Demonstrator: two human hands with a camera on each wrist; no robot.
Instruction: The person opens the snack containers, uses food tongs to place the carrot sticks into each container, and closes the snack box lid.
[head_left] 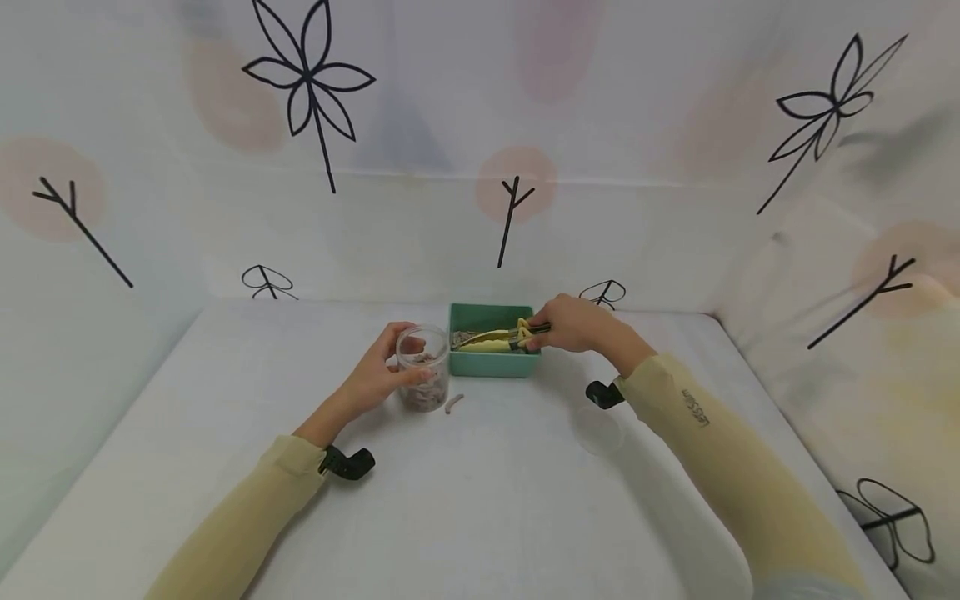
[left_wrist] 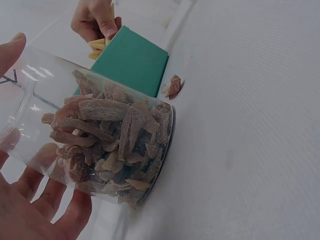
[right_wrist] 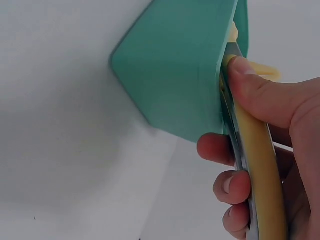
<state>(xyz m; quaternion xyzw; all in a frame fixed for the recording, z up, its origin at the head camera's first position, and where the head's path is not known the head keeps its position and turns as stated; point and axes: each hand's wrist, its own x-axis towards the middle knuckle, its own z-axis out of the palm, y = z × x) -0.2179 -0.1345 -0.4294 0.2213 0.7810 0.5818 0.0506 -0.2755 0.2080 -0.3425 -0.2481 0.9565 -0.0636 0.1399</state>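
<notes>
My left hand grips a clear round jar, thumb on one side and fingers on the other. Brown dried strips fill its lower part, and its mouth is uncovered. With my right hand I hold yellow and metal tongs, the thumb lying along the handle. Their far end reaches into a green box beside the jar. Brown pieces show at the box's left end; whether the tongs pinch any is unclear.
One loose strip lies on the white table in front of the jar and box. Nearer my right forearm, a clear round lid lies flat. A patterned cloth wall rises behind the box.
</notes>
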